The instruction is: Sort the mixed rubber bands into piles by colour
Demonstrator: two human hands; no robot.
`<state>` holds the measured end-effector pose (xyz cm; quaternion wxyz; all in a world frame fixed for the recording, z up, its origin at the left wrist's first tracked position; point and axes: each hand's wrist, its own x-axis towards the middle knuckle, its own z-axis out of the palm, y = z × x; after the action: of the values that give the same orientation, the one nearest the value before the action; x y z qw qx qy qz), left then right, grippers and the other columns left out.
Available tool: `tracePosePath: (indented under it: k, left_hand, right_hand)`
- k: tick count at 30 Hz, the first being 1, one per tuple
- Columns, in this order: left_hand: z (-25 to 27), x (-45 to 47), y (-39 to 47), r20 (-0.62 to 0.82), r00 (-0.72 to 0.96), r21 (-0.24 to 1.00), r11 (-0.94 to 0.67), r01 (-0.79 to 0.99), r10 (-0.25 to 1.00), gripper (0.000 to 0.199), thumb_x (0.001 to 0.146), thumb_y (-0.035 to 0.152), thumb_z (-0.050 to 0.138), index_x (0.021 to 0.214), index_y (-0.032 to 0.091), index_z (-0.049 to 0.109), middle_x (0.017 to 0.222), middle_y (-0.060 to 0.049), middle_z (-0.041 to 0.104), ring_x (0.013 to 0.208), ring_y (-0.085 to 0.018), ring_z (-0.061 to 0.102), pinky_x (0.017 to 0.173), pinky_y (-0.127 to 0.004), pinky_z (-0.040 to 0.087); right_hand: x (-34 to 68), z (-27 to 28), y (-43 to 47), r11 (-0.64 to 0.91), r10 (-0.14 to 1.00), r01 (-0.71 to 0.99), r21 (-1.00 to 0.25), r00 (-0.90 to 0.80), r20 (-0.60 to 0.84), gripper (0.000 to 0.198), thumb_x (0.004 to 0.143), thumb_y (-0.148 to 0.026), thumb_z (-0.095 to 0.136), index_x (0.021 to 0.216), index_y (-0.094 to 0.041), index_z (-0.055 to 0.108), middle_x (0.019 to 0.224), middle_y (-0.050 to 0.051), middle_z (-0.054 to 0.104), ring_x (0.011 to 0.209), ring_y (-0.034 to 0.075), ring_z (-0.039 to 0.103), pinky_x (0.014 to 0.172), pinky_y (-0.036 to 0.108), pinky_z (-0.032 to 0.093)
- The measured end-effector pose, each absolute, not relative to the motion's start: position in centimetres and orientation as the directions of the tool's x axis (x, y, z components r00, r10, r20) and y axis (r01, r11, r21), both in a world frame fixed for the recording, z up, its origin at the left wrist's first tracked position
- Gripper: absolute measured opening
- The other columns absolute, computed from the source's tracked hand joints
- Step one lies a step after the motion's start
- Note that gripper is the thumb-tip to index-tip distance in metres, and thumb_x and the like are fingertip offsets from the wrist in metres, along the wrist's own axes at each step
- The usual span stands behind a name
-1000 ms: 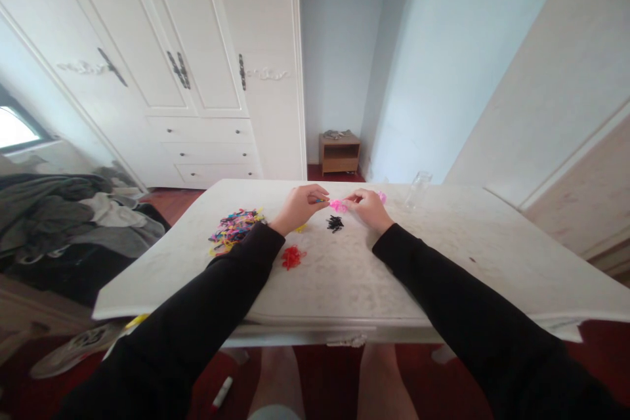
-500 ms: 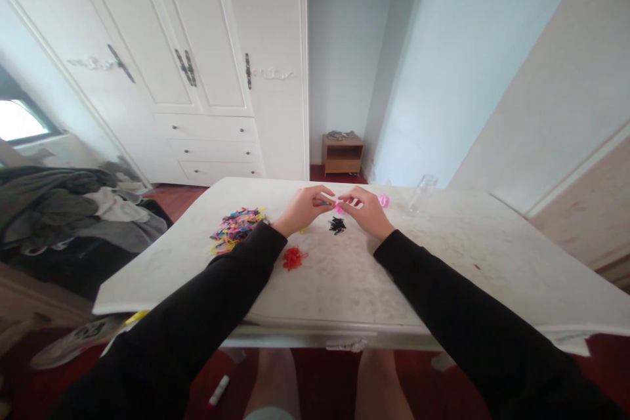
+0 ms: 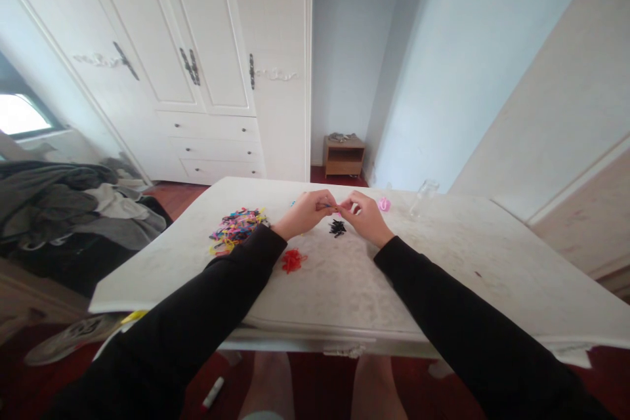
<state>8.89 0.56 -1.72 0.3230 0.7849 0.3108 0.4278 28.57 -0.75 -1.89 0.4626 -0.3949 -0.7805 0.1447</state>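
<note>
My left hand (image 3: 309,213) is closed in a pinch over the table, with small coloured rubber bands (image 3: 325,205) between its fingers, a bluish one showing. Its fingertips meet those of my right hand (image 3: 365,216), also pinched; what the right fingers grip is too small to make out. Just below the fingertips lies a pile of black rubber bands (image 3: 337,228). A red pile (image 3: 294,260) sits nearer me, and a large mixed-colour pile (image 3: 239,228) is left of my left wrist. Past my right hand is a pink pile (image 3: 384,204).
A clear glass jar (image 3: 424,199) stands at the far right of the white table (image 3: 335,295). Dark clothes (image 3: 118,223) are heaped to the left. Behind the table are a white wardrobe (image 3: 280,118) and a small wooden cabinet (image 3: 344,161).
My right hand's fingers have come down and left to meet my left fingertips, and its index finger is more bent. The piles lie as before; the view has shifted slightly.
</note>
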Motion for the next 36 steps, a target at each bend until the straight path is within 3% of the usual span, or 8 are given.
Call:
tracePosePath:
  k: [6, 11, 21, 31, 36]
  left_hand:
    - [-1.59, 8.57, 0.99, 0.482, 0.400, 0.782, -0.588, 0.206, 0.780, 0.005, 0.083, 0.019, 0.066, 0.086, 0.015, 0.067, 0.079, -0.004, 0.074, 0.075, -0.015, 0.070, 0.071, -0.026, 0.054]
    - [-1.50, 8.30, 1.22, 0.440, 0.355, 0.855, -0.505, 0.116, 0.825, 0.014, 0.089, 0.024, 0.060, 0.094, 0.013, 0.067, 0.085, -0.008, 0.076, 0.079, -0.018, 0.075, 0.076, -0.031, 0.060]
    - [-1.63, 8.45, 0.93, 0.411, 0.362, 0.835, -0.505, 0.219, 0.837, 0.017, 0.080, 0.029, 0.075, 0.086, 0.013, 0.078, 0.074, -0.007, 0.077, 0.070, -0.018, 0.074, 0.069, -0.027, 0.058]
    - [-2.05, 8.66, 1.22, 0.396, 0.421, 0.838, -0.509, 0.199, 0.816, 0.021, 0.083, 0.033, 0.073, 0.087, 0.012, 0.077, 0.071, -0.007, 0.076, 0.066, -0.018, 0.074, 0.065, -0.026, 0.057]
    - [-1.77, 8.71, 0.83, 0.384, 0.410, 0.835, -0.501, 0.228, 0.827, 0.016, 0.083, 0.029, 0.071, 0.084, 0.013, 0.074, 0.067, -0.006, 0.074, 0.065, -0.018, 0.073, 0.061, -0.024, 0.055]
  right_hand:
    - [28.56, -2.01, -0.63, 0.623, 0.758, 0.503, -0.599, -0.202, 0.620, 0.015, 0.082, -0.022, 0.064, 0.069, -0.019, 0.058, 0.073, 0.000, 0.060, 0.069, 0.014, 0.056, 0.061, 0.027, 0.042]
    - [28.94, -1.68, -0.68, 0.602, 0.770, 0.513, -0.612, -0.166, 0.616, 0.013, 0.081, -0.022, 0.062, 0.069, -0.020, 0.058, 0.073, 0.000, 0.059, 0.070, 0.015, 0.057, 0.061, 0.027, 0.042]
    - [28.81, -1.94, -0.70, 0.604, 0.776, 0.508, -0.614, -0.204, 0.596, 0.017, 0.083, -0.028, 0.065, 0.070, -0.020, 0.058, 0.074, 0.001, 0.061, 0.070, 0.015, 0.057, 0.062, 0.027, 0.043]
    - [28.75, -1.79, -0.95, 0.627, 0.764, 0.491, -0.605, -0.239, 0.599, 0.015, 0.083, -0.029, 0.065, 0.073, -0.019, 0.061, 0.077, 0.001, 0.062, 0.072, 0.015, 0.058, 0.061, 0.026, 0.045]
    - [28.61, -1.73, -1.06, 0.596, 0.797, 0.457, -0.660, -0.237, 0.556, 0.014, 0.085, -0.031, 0.064, 0.077, -0.020, 0.061, 0.075, 0.001, 0.066, 0.071, 0.016, 0.061, 0.064, 0.028, 0.047]
